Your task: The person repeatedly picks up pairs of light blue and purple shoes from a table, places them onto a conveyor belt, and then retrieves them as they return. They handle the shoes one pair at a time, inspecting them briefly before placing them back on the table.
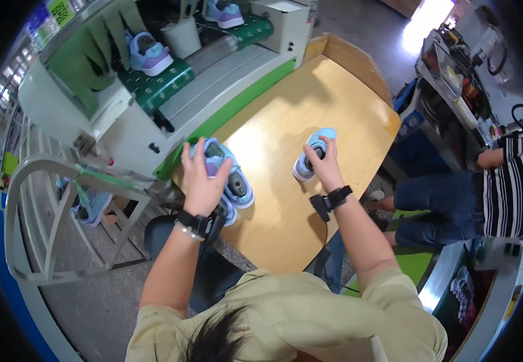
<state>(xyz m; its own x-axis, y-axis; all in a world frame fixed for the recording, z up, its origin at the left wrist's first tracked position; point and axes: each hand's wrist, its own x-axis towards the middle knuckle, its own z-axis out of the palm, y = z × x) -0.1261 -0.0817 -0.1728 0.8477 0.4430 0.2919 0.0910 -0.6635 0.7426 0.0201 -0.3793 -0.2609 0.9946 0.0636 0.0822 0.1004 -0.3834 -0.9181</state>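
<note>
1. My left hand (201,181) lies flat, fingers spread, on a pair of light-blue shoes (232,181) at the desk's (309,108) left edge.
2. My right hand (323,164) has its fingers closed around a single blue shoe (309,158), right of the pair.
3. Far left, another shoe (148,54) rides a green conveyor (168,84).

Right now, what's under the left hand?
The left hand lies on light-blue and purple small shoes at the wooden table edge. How many shoes, or what lies beneath, is covered.

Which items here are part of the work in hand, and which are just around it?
In hand:
- left hand on the pair of blue shoes
- right hand holding a single blue shoe
- wooden table

Just around:
- shoes on the green conveyor
- seated person in stripes
</note>
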